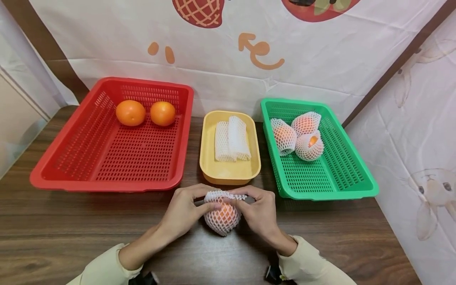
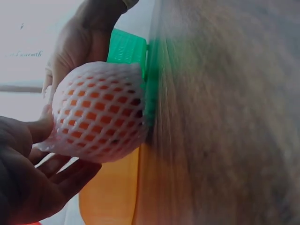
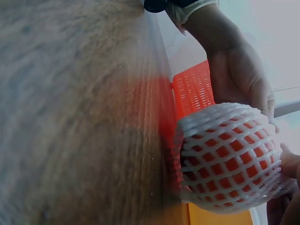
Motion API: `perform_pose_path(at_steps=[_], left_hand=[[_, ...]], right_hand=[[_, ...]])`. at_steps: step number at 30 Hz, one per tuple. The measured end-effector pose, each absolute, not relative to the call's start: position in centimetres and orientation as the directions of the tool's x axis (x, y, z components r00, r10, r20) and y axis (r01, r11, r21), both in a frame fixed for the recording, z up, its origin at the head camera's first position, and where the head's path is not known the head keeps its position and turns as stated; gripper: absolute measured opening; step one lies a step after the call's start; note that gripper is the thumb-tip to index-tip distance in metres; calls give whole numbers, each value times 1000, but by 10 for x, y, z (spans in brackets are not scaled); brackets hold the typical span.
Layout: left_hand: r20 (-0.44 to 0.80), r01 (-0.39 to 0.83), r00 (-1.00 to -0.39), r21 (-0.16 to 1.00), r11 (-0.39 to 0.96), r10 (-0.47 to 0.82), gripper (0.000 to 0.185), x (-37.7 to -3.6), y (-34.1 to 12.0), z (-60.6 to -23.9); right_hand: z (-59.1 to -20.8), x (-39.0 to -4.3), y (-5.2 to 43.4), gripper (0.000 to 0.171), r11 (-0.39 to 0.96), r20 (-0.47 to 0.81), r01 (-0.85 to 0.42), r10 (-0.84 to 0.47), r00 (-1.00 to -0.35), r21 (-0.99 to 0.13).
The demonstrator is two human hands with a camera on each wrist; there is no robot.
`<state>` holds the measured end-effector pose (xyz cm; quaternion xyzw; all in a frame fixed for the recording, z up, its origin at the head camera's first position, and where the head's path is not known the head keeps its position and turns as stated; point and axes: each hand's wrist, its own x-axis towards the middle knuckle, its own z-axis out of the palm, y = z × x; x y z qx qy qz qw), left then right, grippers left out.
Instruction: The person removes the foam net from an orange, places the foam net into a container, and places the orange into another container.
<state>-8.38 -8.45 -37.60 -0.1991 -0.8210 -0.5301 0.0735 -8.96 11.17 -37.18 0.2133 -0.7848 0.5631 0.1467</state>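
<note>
An orange (image 1: 225, 215) in a white foam net (image 1: 221, 227) is between my two hands, just above the near middle of the table. My left hand (image 1: 185, 209) pinches the net's upper left edge, its thumb lying over the front of the fruit. On the other side, my right hand (image 1: 259, 209) pinches the net's upper right edge, where a strip of foam sticks out. In the left wrist view the mesh (image 2: 98, 112) covers the fruit's side. Seen from the right wrist, the net's lower end (image 3: 180, 154) hangs open below the fruit.
A red basket (image 1: 107, 185) at the left holds two bare oranges (image 1: 130, 113). Behind my hands, a yellow tray (image 1: 228, 172) holds folded foam nets (image 1: 238, 136). The green basket (image 1: 331, 194) at the right contains three netted oranges (image 1: 309, 146). A printed cloth (image 1: 221, 79) hangs behind the table.
</note>
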Motion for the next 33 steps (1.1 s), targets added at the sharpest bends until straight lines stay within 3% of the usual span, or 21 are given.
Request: perform_pose_path(at_steps=[5,12,20,28,33], left_hand=[[443,476,-879,805,354,175,24,-84,-85,-380],[580,579,-807,740,341,113,49,-85,-89,-383],[660,663,-741,688,294,125,48,-83,-88,-384],[556,582,-811,737,343,182,22,-84,-87,-380],[420,469,-883,788,398,208,37,-84,-86,-378]], right_hand=[[-360,-88,109,14,220,477,-529,-249,-843,-820],[-383,-95,113,41,265,263,-365,-353,-898,-892],[-387,-95,112,25,240,245,-317,-287,-926,-917],[-368,-88,108,12,285,402,-442,-190,-896,-850],[-362,-91,111,14,347,471,-487,-134,-872,-802]])
